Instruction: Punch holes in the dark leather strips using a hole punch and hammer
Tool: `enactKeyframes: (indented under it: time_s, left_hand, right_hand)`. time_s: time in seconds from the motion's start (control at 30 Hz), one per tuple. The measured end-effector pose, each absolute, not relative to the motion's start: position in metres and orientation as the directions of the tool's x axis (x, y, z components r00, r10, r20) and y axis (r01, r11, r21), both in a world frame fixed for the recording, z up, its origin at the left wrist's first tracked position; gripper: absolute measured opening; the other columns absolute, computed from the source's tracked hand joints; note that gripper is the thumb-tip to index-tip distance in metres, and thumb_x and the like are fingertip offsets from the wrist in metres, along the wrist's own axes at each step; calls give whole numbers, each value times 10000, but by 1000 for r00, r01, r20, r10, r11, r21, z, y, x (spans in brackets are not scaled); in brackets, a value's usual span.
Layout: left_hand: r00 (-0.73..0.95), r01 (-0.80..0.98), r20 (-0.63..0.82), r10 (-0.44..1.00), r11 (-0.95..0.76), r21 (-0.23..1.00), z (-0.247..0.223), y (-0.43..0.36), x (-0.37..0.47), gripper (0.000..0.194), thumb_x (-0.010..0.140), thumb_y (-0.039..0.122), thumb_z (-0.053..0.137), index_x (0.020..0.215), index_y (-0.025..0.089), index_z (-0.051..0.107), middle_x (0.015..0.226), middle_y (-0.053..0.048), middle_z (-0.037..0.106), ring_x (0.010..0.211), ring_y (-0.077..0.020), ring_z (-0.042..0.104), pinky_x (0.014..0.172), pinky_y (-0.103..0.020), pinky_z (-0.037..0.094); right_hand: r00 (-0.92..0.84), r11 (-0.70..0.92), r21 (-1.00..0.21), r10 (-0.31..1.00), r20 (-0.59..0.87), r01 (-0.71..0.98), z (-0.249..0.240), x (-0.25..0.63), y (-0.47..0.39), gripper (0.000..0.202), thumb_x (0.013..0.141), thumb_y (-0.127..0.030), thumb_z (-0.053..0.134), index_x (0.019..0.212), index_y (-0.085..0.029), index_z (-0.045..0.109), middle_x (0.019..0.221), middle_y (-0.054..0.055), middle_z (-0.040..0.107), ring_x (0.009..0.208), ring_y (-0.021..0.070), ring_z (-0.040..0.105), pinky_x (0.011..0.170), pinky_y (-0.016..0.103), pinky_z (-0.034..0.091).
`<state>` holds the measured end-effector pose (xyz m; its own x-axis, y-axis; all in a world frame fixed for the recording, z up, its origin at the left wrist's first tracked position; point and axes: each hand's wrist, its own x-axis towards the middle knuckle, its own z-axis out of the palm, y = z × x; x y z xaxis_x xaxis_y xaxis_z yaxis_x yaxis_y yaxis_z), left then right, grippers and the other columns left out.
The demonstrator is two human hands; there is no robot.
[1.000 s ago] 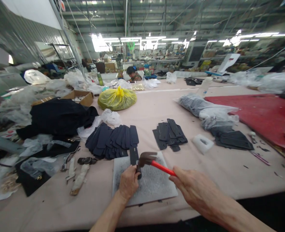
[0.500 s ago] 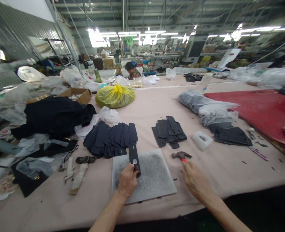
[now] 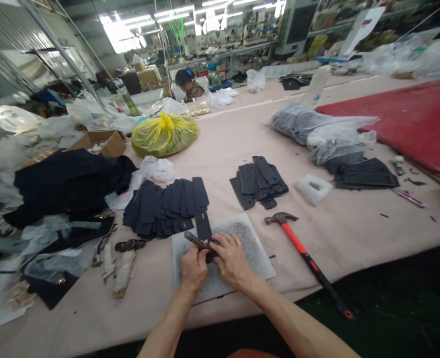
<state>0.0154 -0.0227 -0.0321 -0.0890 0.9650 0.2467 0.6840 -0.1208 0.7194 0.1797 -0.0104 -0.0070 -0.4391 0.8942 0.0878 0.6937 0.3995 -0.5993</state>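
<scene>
My left hand (image 3: pixel 194 268) is closed around a dark metal punch (image 3: pixel 194 239), which lies tilted with its end pointing up and left. Close against it, my right hand (image 3: pixel 235 261) has its thumb and forefinger at a dark strip (image 3: pixel 203 226), the other fingers reaching over it. Where the punch meets the strip is hidden by my fingers. Beneath both hands lies a pale, scuffed board (image 3: pixel 257 248). A claw hammer (image 3: pixel 304 253) with a red and black handle rests to the right, its handle end jutting past the table edge.
Beyond the board lie a fanned pile of dark strips (image 3: pixel 164 206) and a looser pile (image 3: pixel 259 181). A white block (image 3: pixel 314 190) stands to the right. Wrapped tools (image 3: pixel 123 273) lie left. Farther back are a yellow bag (image 3: pixel 164 134) and a seated person (image 3: pixel 190 87).
My right hand has let go of the hammer, leaving it on the table, and moved left to the strip. The punch in my left hand has tipped over. The view has shifted.
</scene>
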Motion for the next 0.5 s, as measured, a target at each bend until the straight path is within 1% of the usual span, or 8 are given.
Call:
enactKeyframes:
  time_s: [0.07,0.13,0.2,0.27,0.33,0.43,0.5]
  left_hand:
    - [-188,623,147,971,2,782,-26,-19,16,262,914,313,476,1000,173,680,887,-69,756,789,-227,712,698,-316,560]
    - [-297,544,98,950,84,835,-21,-14,12,278,911,360,477,938,164,671,841,-69,746,762,-224,697,689,-311,544]
    - [-408,482,89,909,132,866,-17,-9,3,309,909,403,466,900,158,654,824,-72,736,748,-220,686,688,-308,536]
    - [-461,495,111,880,152,855,-16,-8,-9,321,899,423,466,881,157,645,806,-72,727,737,-221,676,679,-308,528]
    - [-438,575,151,886,147,805,-18,-10,-19,314,888,421,476,876,159,650,801,-74,723,739,-228,674,680,-315,526]
    - [-333,663,188,924,88,744,-26,-19,-24,315,903,398,458,902,166,672,818,-79,733,763,-237,692,698,-327,541]
    - [-252,689,216,943,18,724,-32,-24,-21,309,914,370,446,930,175,685,860,-81,746,807,-239,710,729,-330,559]
  right_hand:
    - [-430,390,-593,899,81,704,-7,181,-9,485,841,-130,547,1295,-298,556,1376,31,528,1319,250,376,1136,498,158]
    - [-441,403,-584,893,85,704,-7,181,-8,460,848,-129,538,1277,-292,570,1384,36,526,1323,260,374,1132,509,161]
    - [-458,428,-575,883,102,697,-7,181,-8,453,847,-117,530,1268,-277,576,1404,39,513,1331,268,365,1135,511,154]
    - [-468,448,-578,875,125,683,-8,182,-9,467,841,-101,521,1277,-262,565,1413,41,507,1333,264,363,1142,503,148]
    - [-460,449,-593,876,144,669,-9,183,-11,462,822,-88,518,1253,-246,568,1399,45,517,1329,258,368,1144,494,148]
    - [-440,437,-627,883,163,645,-7,184,-12,397,774,-86,543,1142,-226,590,1357,53,541,1306,255,388,1138,486,148]
    - [-400,403,-650,902,163,644,-4,182,-10,344,771,-106,558,1096,-217,583,1280,61,581,1237,246,444,1109,460,199]
